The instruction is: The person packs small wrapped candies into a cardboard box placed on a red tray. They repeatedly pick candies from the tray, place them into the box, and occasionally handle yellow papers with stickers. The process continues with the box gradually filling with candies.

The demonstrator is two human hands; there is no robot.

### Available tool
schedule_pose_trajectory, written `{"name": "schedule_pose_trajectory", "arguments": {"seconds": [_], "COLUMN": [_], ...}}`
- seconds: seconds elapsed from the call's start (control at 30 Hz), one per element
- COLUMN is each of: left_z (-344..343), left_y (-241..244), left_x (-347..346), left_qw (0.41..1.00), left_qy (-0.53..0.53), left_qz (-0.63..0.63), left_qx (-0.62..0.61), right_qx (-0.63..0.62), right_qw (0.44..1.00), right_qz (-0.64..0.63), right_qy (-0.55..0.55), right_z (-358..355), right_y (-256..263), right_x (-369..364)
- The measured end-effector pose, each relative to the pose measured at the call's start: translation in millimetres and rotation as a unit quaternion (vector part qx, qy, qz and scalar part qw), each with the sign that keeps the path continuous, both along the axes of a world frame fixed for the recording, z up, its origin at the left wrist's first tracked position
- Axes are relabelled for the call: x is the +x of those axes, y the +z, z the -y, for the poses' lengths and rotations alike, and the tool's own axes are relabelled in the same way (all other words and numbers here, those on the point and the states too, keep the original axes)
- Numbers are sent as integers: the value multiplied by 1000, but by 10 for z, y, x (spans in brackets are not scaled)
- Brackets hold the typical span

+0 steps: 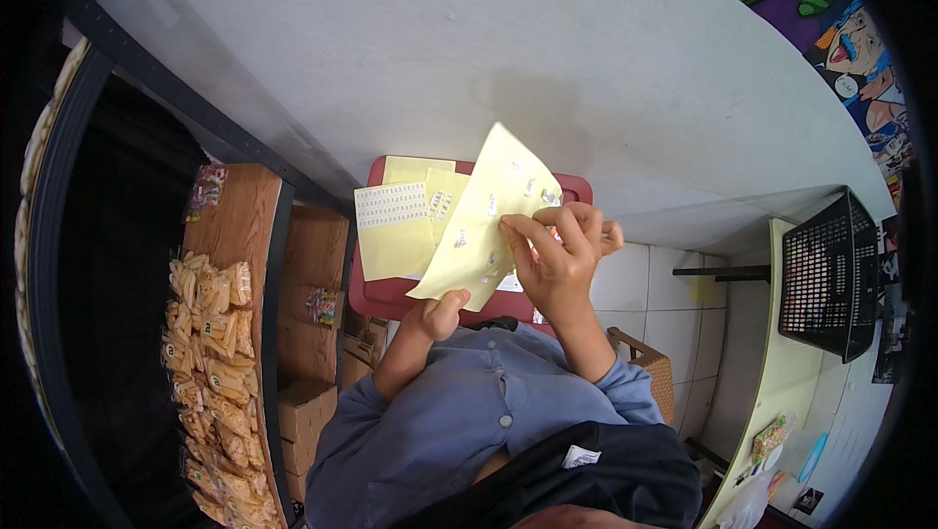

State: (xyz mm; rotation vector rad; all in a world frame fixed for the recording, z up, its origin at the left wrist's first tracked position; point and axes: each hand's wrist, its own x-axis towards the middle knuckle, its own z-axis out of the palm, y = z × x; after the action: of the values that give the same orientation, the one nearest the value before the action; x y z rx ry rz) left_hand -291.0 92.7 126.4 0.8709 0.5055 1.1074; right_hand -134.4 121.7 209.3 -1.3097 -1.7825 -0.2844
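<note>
My left hand (443, 313) grips the lower edge of a yellow paper sheet (469, 236), thumb on top. Several small whitish pieces, perhaps stickers, are scattered over the sheet, which is raised and tilted. The thumb and forefinger of my right hand (560, 258) meet at its surface near the middle; whether something tiny is pinched there is too small to tell. Beneath lies a dark red plastic lid or tabletop (377, 298). On it rest another yellow sheet (396, 250) with rows of small printed marks and a second one (448, 181) partly covered by the raised sheet.
Wooden shelves at left hold several bags of snacks (220, 382) and a small colourful packet (321, 305). Cardboard boxes (304, 412) stand below. A woven brown stool (652, 375) is at right, near a counter (777, 382) with a black plastic basket (824, 280). A white wall (440, 53) rises ahead.
</note>
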Motion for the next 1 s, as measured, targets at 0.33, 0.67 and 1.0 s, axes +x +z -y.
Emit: {"name": "schedule_pose_trajectory", "arguments": {"seconds": [0.33, 0.67, 1.0], "left_z": [-57, -57, -71], "left_y": [-17, -12, -94], "left_x": [-3, -56, -45], "left_qw": [1000, 1000, 998], "left_qy": [-8, -11, -16], "left_qz": [-14, -23, -58], "left_qx": [1, 0, -1], "right_qx": [-39, 17, -62], "right_qw": [997, 1000, 994], "right_qz": [-64, 25, -62], "right_qy": [17, 4, 68], "right_z": [-5, -54, -27], "right_y": [-61, -6, -81], "right_x": [11, 44, 13]}}
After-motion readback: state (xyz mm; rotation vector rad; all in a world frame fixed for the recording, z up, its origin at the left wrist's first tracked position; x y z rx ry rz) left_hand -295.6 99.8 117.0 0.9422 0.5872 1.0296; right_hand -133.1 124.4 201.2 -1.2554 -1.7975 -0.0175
